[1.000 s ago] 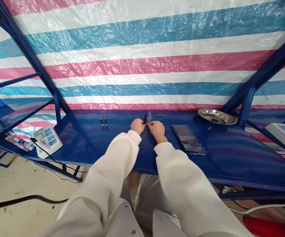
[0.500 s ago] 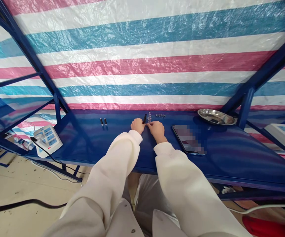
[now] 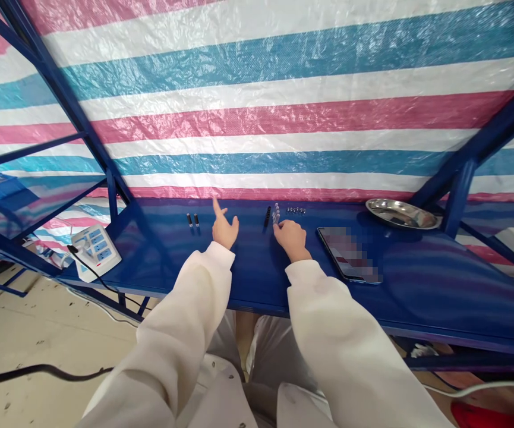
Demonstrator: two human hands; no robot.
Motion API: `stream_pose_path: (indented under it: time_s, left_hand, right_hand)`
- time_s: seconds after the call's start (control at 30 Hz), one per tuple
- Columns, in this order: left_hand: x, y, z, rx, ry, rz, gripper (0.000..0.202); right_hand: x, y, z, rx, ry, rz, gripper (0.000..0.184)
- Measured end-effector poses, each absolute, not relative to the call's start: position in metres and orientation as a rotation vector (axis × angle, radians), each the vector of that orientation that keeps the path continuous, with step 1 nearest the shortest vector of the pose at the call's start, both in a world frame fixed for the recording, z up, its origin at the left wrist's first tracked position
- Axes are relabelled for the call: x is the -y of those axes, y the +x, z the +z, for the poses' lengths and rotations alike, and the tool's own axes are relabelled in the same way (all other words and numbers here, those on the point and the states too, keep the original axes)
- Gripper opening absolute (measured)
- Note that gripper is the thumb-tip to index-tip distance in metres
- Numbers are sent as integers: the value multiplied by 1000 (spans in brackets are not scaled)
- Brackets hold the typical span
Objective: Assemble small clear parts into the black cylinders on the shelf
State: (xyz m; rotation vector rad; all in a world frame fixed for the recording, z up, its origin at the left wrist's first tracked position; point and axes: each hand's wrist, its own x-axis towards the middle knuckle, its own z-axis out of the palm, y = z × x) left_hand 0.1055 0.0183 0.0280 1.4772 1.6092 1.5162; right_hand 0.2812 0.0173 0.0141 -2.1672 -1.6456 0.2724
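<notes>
Left of centre in the frame, the left hand [image 3: 224, 229] hangs with fingers spread over the table [image 3: 172, 261]. At centre, the right hand [image 3: 291, 239] has its fingertips at the near end of a row of pale pieces [image 3: 276, 213]; its grip is too small to tell. Black pieces [image 3: 267, 216] lie just left of that row, metal pieces [image 3: 296, 211] just right. Two sticks [image 3: 196, 220] sit further left. A phone [image 3: 343, 252] lies right of centre, a dish [image 3: 403, 214] beyond it, toward the right edge.

Two hands [image 3: 224, 230], two dark cylinders [image 3: 189, 220], three rows of tiny pieces [image 3: 276, 213], one phone [image 3: 344, 255], one dish [image 3: 401, 215], two socket blocks [image 3: 95, 252]
</notes>
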Motion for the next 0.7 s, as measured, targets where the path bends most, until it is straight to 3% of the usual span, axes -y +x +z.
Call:
stream_pose_path:
  time_s: [0.17,0.7]
  left_hand:
    - [-24,92,21,-1571,1071,1706,95]
    - [-33,81,18,-1446,788,1713,90]
  right_hand:
    - [-7,276,22,1622,-2120,244,34]
    - [-5,270,15,1813,-1792,155,44]
